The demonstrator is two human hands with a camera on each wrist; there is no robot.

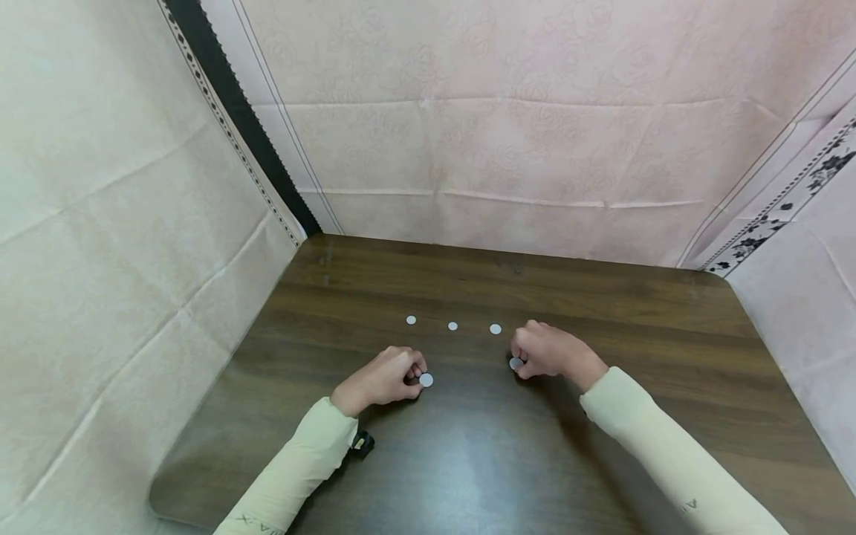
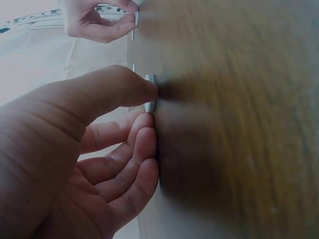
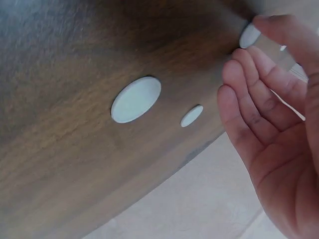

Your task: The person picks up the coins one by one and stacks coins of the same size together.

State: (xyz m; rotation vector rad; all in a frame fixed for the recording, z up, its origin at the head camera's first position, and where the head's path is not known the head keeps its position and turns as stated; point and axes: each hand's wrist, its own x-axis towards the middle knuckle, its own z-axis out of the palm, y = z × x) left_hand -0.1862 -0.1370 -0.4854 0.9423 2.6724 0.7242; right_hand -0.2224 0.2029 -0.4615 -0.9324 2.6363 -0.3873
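My left hand (image 1: pixel 384 379) pinches a small flat white disc (image 1: pixel 426 380) by its edges, between thumb and index finger, right down at the brown tabletop. In the left wrist view the same disc (image 2: pixel 150 93) shows edge-on, with the other fingertips curled beside it at the wood. Across from it, my right hand (image 1: pixel 548 351) pinches a second white disc (image 1: pixel 516 363), also low at the table. The right wrist view shows this disc (image 3: pixel 249 36) between thumb and fingers, partly hidden by them.
Behind the hands, three more white discs lie flat in a loose row: a left one (image 1: pixel 411 320), a middle one (image 1: pixel 452 326) and a right one (image 1: pixel 495 329), the last close to the right hand. Pale cloth (image 1: pixel 521 148) hangs behind the wooden table (image 1: pixel 428 483) and along both sides.
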